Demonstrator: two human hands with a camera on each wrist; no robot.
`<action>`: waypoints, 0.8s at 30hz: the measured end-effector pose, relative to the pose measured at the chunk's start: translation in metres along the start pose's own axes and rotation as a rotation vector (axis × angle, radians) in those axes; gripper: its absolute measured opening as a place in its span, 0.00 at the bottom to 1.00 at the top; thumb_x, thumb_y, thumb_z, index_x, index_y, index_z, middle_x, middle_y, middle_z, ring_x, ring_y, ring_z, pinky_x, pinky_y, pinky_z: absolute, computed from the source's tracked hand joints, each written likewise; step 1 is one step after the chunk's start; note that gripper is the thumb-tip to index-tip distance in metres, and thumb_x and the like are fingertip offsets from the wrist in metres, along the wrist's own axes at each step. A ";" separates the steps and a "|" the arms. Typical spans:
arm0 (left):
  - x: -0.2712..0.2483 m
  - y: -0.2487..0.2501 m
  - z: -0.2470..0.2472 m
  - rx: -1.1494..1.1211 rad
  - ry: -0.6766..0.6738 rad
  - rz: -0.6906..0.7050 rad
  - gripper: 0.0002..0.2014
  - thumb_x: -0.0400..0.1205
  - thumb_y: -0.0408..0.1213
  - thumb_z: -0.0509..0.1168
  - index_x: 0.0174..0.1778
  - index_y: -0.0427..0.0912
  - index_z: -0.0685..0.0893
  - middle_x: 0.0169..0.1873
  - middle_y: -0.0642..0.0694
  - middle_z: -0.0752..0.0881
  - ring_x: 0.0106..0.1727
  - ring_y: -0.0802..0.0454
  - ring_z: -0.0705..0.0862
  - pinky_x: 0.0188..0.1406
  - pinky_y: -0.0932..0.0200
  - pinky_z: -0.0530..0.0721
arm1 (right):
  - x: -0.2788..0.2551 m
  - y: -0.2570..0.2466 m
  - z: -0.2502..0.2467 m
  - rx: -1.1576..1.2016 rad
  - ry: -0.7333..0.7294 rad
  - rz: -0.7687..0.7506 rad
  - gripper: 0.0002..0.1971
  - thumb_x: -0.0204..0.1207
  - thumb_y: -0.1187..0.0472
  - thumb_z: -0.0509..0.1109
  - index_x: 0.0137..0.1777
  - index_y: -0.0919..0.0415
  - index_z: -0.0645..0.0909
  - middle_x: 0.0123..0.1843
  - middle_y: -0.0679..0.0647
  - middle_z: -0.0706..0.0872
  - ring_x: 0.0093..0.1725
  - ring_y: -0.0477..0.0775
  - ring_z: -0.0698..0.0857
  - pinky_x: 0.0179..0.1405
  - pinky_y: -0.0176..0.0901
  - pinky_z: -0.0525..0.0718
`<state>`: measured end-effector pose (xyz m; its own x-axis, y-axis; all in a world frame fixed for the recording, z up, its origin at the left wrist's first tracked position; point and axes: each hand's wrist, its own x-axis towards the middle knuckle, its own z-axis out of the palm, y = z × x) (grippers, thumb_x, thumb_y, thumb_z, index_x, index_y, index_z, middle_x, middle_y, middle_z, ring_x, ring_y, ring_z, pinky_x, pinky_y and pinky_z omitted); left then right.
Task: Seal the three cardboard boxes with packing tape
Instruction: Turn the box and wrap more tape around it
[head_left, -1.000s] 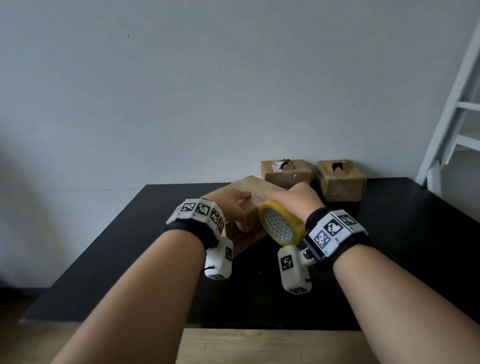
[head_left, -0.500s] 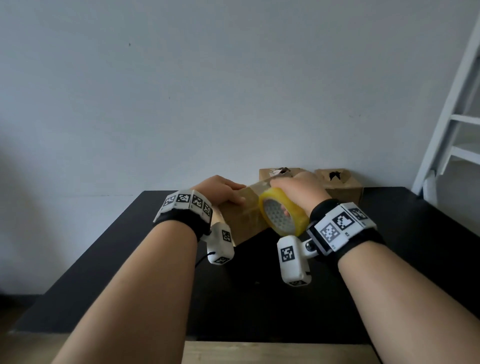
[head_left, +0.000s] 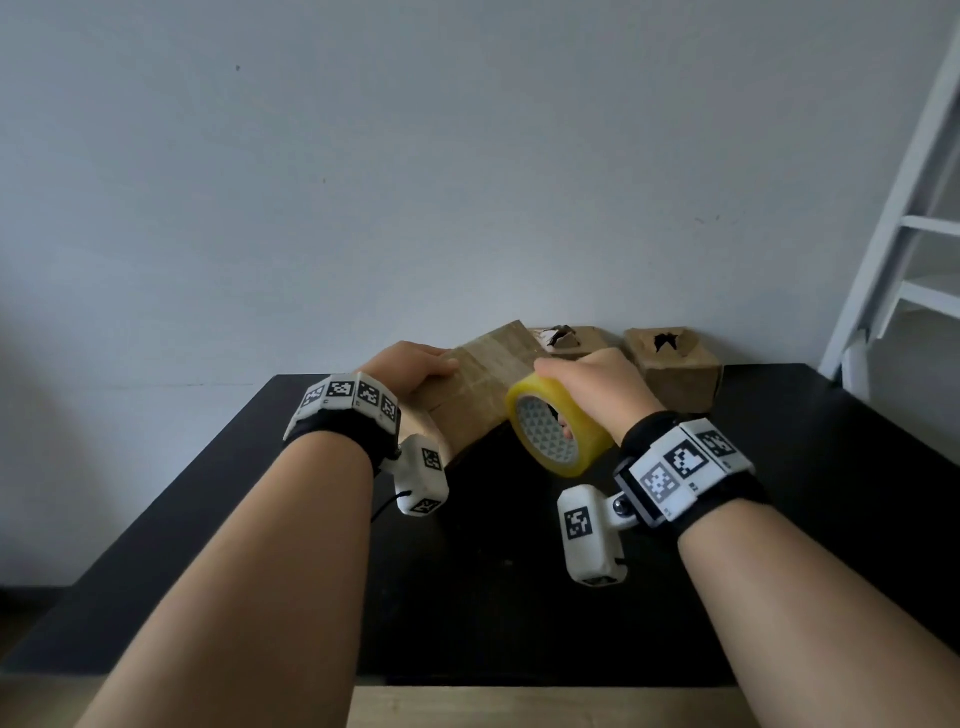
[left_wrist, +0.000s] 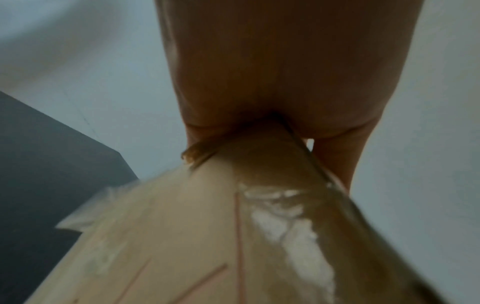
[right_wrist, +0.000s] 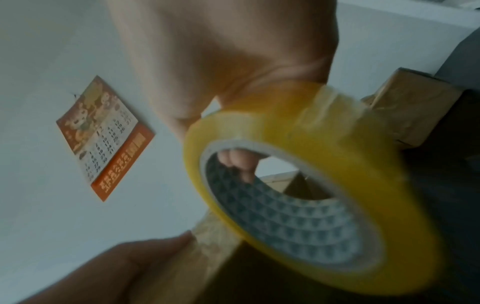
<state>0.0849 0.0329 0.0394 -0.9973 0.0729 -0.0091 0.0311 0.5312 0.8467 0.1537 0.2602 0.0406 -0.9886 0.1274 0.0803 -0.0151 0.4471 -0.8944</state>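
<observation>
1. The left hand (head_left: 415, 366) is gripping the near cardboard box (head_left: 483, 384) from its left side, fingers wrapped over the top edge, and the box is sitting tilted up over the black table (head_left: 857, 467).
2. The right hand (head_left: 592, 384) is grasping the yellow tape roll (head_left: 558, 431), with fingers (right_wrist: 237, 162) hooked through the core (the wrist view is showing that pretty clearly). The roll is pressing against the box's right side.
3. From the left wrist view, shiny clear tape (left_wrist: 283, 218) is already lying along the box (left_wrist: 182, 246) surface, a bit wrinkled.
4. Two more boxes are sitting at the back of the table against the wall: the middle box (head_left: 569, 340) partly hidden behind the held one, and the right box (head_left: 675, 369) just beside it. Both are showing dark gaps in their tops.
5. A white ladder (head_left: 904, 218) is leaning on the right, and a calendar (right_wrist: 103, 137) is hanging on the wall in the right wrist view.
</observation>
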 end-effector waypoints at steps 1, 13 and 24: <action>0.001 -0.001 -0.001 -0.010 0.009 -0.003 0.06 0.77 0.41 0.72 0.49 0.52 0.90 0.53 0.45 0.90 0.58 0.46 0.87 0.69 0.46 0.79 | 0.002 0.005 0.004 -0.053 -0.031 0.019 0.24 0.77 0.49 0.73 0.23 0.57 0.70 0.17 0.50 0.75 0.19 0.51 0.79 0.26 0.36 0.78; 0.003 -0.006 -0.008 -0.025 0.107 0.001 0.13 0.81 0.41 0.69 0.60 0.45 0.88 0.56 0.44 0.88 0.59 0.46 0.85 0.69 0.49 0.78 | 0.019 0.024 0.048 -0.214 -0.092 0.119 0.22 0.76 0.43 0.71 0.31 0.59 0.75 0.29 0.54 0.79 0.31 0.58 0.82 0.32 0.47 0.76; 0.003 -0.005 0.005 0.905 0.327 0.357 0.19 0.88 0.43 0.50 0.73 0.61 0.76 0.73 0.49 0.74 0.72 0.45 0.71 0.69 0.49 0.70 | 0.027 0.017 0.068 -0.280 -0.050 0.093 0.20 0.78 0.44 0.66 0.51 0.63 0.84 0.45 0.58 0.87 0.42 0.60 0.86 0.35 0.45 0.77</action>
<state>0.0825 0.0342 0.0323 -0.8852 0.1901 0.4247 0.2331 0.9711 0.0512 0.1165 0.2106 -0.0022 -0.9901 0.1386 -0.0238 0.1107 0.6634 -0.7400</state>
